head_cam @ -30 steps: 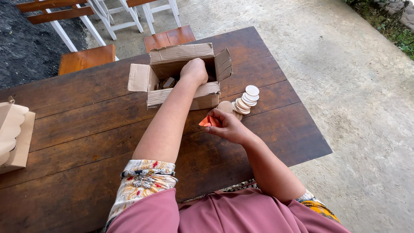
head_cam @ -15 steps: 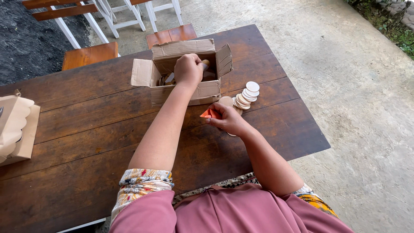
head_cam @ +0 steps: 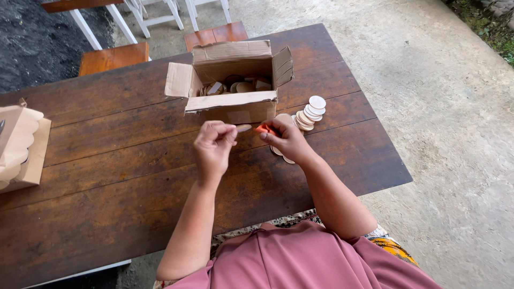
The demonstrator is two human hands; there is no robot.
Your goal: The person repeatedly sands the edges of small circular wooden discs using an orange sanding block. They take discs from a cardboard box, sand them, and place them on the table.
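An open cardboard box (head_cam: pixel 231 107) stands on the dark wooden table (head_cam: pixel 107 182), with several round wooden discs (head_cam: pixel 238 86) inside. My left hand (head_cam: pixel 213 147) is in front of the box and pinches one thin wooden disc (head_cam: pixel 243 128) edge-on. My right hand (head_cam: pixel 286 140) is close beside it and holds a small orange piece (head_cam: pixel 263 128). The two hands almost meet. A row of pale wooden discs (head_cam: pixel 309 112) lies to the right of the box, and more discs (head_cam: pixel 284 157) show under my right hand.
A tan paper bag (head_cam: pixel 21 147) sits at the table's left edge. Wooden stools (head_cam: pixel 113 56) with white legs stand behind the table. Concrete floor (head_cam: pixel 444 107) lies to the right, past the table's edge.
My left hand has come out of the box toward me with a wooden disc and now sits beside my right hand. The right hand stayed near the same spot.
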